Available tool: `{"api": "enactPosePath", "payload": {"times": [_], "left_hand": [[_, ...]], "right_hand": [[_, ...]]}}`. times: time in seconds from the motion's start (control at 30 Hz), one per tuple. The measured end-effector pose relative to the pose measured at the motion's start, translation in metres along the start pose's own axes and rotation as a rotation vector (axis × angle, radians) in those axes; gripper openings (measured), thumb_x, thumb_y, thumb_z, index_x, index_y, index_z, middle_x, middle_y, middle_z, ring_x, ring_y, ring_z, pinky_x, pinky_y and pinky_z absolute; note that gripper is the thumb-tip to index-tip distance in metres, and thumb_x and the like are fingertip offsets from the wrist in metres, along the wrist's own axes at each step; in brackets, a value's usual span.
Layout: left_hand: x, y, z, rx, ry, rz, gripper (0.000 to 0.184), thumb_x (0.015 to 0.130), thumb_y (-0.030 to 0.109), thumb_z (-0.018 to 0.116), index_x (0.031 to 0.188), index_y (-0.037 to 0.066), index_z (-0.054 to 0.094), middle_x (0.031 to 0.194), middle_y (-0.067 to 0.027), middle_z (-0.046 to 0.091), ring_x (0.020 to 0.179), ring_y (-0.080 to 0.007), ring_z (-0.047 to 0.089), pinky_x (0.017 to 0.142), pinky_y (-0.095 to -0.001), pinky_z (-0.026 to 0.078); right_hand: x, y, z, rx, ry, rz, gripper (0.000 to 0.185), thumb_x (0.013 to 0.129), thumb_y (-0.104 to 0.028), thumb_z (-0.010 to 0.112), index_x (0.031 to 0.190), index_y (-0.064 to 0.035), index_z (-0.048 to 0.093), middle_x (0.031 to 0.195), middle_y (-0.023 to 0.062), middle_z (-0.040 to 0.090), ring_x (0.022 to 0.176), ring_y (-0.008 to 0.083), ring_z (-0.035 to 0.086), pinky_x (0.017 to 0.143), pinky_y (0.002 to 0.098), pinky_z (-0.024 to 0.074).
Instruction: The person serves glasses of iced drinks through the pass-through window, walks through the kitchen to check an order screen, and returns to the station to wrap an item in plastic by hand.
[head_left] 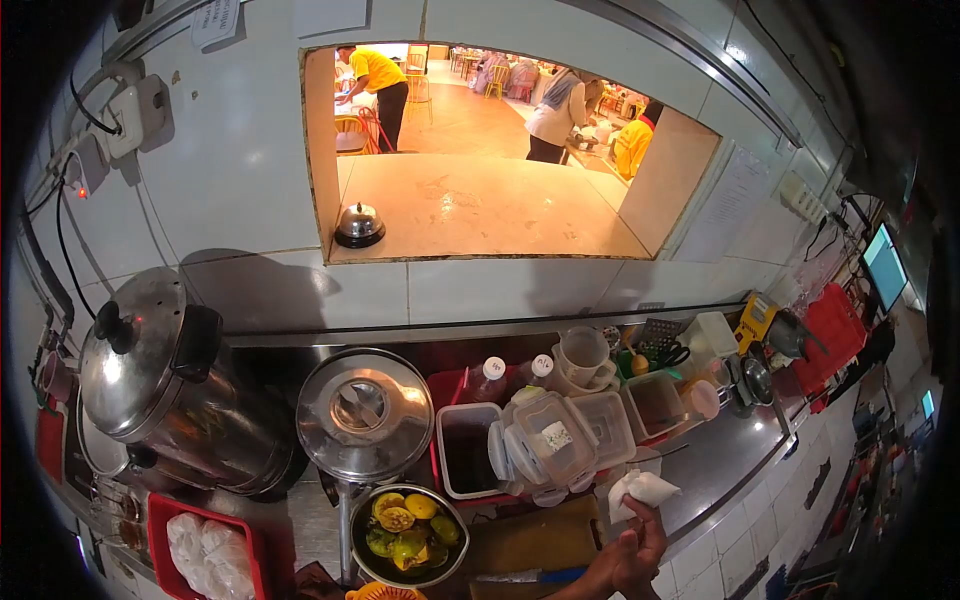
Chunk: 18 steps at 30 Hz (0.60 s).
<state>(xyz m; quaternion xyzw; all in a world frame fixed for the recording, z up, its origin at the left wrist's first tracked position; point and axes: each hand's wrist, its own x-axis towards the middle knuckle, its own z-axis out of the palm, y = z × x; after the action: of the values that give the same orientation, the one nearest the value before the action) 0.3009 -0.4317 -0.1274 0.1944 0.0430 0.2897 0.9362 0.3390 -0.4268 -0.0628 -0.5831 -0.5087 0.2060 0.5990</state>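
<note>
At the lower right, my right hand [632,552] holds up a small white bundle [643,493], its fingers pressed on it. Below and left of that hand lie a cutting board [530,545] and a knife with a blue handle [560,576]. Only a little of my left hand [318,582] shows at the bottom edge, beside an orange juicer [385,592]; its fingers are mostly hidden. A metal bowl [459,552] of squeezed yellow-green citrus halves stands between my hands.
Large steel pot [190,400] at left; red basket [155,540] with plastic bags at lower left; lidded pan [365,415] behind the bowl. Plastic containers [550,435] and bottles [490,380] stand along the wall. Beyond the hatch ledge [480,215], with a bell [359,225], are several people.
</note>
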Motion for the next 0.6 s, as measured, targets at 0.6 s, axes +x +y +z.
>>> {"api": "enactPosePath", "payload": {"times": [0.6], "left_hand": [[0.003, -0.006, -0.003, 0.1, 0.02, 0.084, 0.034, 0.092, 0.031, 0.046, 0.115, 0.006, 0.044, 0.091, -0.0064, 0.055, 0.08, -0.0157, 0.057, 0.067, -0.0287, 0.048]], "right_hand": [[-0.003, 0.02, -0.007, 0.014, -0.002, -0.026, 0.067, 0.078, -0.056, 0.066, 0.105, 0.0057, 0.062, 0.117, 0.0223, 0.054, 0.115, 0.0325, 0.049, 0.099, 0.0419, 0.0366]]}}
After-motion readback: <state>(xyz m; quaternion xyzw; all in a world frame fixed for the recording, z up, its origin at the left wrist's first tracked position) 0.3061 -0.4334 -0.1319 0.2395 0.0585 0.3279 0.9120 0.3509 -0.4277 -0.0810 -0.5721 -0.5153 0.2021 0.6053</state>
